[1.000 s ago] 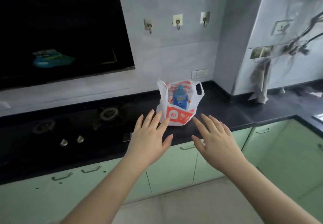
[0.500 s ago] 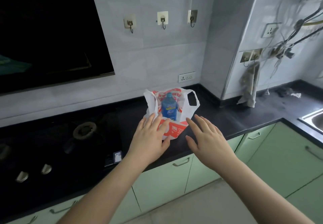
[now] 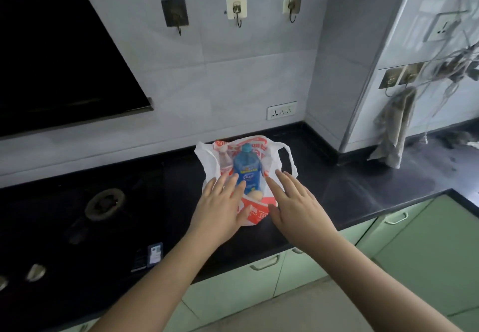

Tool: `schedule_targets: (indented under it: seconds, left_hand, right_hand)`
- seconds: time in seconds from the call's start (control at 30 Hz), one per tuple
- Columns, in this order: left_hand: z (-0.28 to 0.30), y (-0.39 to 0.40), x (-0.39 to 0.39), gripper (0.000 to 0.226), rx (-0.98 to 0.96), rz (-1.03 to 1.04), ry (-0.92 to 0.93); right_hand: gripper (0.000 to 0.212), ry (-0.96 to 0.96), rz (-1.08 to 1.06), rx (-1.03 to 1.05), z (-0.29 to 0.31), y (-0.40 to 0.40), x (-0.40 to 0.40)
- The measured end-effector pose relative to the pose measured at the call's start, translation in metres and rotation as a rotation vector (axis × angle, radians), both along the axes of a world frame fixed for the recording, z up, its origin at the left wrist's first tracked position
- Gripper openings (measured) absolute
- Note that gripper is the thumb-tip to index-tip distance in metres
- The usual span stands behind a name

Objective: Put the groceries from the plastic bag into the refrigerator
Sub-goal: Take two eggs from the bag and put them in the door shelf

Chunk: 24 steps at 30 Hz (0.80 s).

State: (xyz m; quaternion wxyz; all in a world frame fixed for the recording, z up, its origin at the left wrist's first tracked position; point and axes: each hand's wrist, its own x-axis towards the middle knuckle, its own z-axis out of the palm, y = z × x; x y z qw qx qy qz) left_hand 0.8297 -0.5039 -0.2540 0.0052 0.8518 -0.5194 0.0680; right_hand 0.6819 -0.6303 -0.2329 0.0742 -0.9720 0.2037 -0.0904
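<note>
**Both hands at the mouth of the bag**

Nearest the camera, two bare forearms stretch forward over pale green cabinet doors [image 3: 261,277] with curved handles. The left hand [image 3: 220,209] lies palm down, fingers [image 3: 228,183] straight and slightly spread, over the near left side of the plastic bag [image 3: 255,212]; its fingertips reach the bag's open rim beside the bottle. The right hand [image 3: 295,204] is also flat and palm down, its fingers [image 3: 282,181] straight and a little apart, over the bag's near right side. Neither hand curls round anything; whether the palms actually press on the plastic cannot be told.

The white bag with red print stands on the black desk [image 3: 363,196], mouth open, one loop handle [image 3: 289,158] flopped to the right. Inside it a blue bottle [image 3: 246,168] with a teal cap stands upright, a clear bottle with a red label [image 3: 225,163] just beside it on the left, and something pale and rounded [image 3: 255,195] at the blue bottle's foot.

To the left, set into the desk, is a dark gas hob with a burner ring [image 3: 105,203] and two knobs [image 3: 36,272] at the near edge. Farther back, a socket [image 3: 282,110] sits low on the grey tiled wall, three adhesive hooks [image 3: 236,7] higher up, and a black range hood [image 3: 59,54] at upper left. At far right a cloth [image 3: 391,129] hangs from a hook, below tangled cables [image 3: 458,64].
</note>
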Motion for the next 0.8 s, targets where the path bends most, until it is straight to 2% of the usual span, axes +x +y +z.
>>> schedule_targets:
  seconds: [0.33, 0.53, 0.67, 0.8]
  left_hand:
    - [-0.029, -0.049, 0.001, 0.058, 0.182, 0.067, 0.051]
    - [-0.042, -0.071, 0.03, 0.052, 0.215, 0.089, 0.095]
    - [-0.047, -0.098, 0.049, 0.044, 0.29, 0.115, 0.112]
    - [-0.062, -0.116, 0.072, 0.027, 0.246, 0.242, 0.318]
  right_hand:
    - [0.06, 0.004, 0.27, 0.104, -0.018, -0.064, 0.05]
    - [0.056, 0.024, 0.243, 0.195, -0.029, -0.076, 0.08]
    - [0.048, 0.162, 0.215, 0.18, -0.035, -0.078, 0.098]
    - [0.032, 0.374, 0.156, 0.119, -0.053, -0.075, 0.117]
